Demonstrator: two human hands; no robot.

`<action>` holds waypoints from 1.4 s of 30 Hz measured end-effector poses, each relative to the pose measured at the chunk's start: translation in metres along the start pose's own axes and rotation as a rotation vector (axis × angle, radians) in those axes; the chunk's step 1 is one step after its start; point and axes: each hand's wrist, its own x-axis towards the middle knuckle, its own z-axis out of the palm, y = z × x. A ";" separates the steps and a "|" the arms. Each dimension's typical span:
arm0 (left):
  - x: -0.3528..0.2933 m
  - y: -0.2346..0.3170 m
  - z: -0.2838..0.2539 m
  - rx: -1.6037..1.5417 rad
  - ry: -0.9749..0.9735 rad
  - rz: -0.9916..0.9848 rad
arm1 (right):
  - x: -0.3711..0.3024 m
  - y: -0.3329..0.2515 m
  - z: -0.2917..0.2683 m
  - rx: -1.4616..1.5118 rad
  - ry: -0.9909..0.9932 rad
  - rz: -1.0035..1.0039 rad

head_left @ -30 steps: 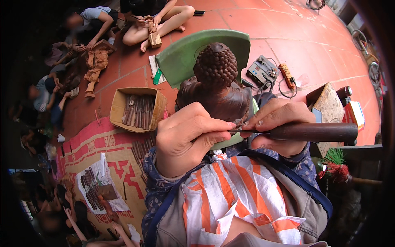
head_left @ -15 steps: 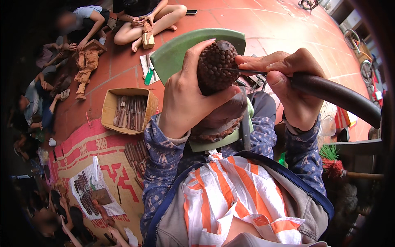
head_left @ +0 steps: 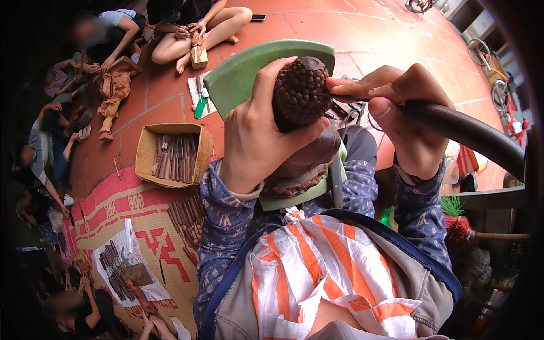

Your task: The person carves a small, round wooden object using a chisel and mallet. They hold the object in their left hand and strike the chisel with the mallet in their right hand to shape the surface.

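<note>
Against carved head [head_left: 300,90], tool [head_left: 453,127].

Workshop floor around the carver
A cardboard box [head_left: 170,156] of chisels sits on the red tiled floor [head_left: 362,28]; more chisels [head_left: 187,218] lie on a patterned mat [head_left: 113,209]. A seated person [head_left: 187,25] holds a wooden block [head_left: 198,55]; a phone [head_left: 258,17] lies nearby.

An open tan cardboard box [head_left: 148,154] stands at nine o'clock; a small black phone [head_left: 258,17] lies at twelve o'clock.
</note>
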 end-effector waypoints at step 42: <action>0.001 0.002 -0.001 -0.036 -0.018 -0.026 | -0.030 0.042 0.069 -0.289 0.586 -0.476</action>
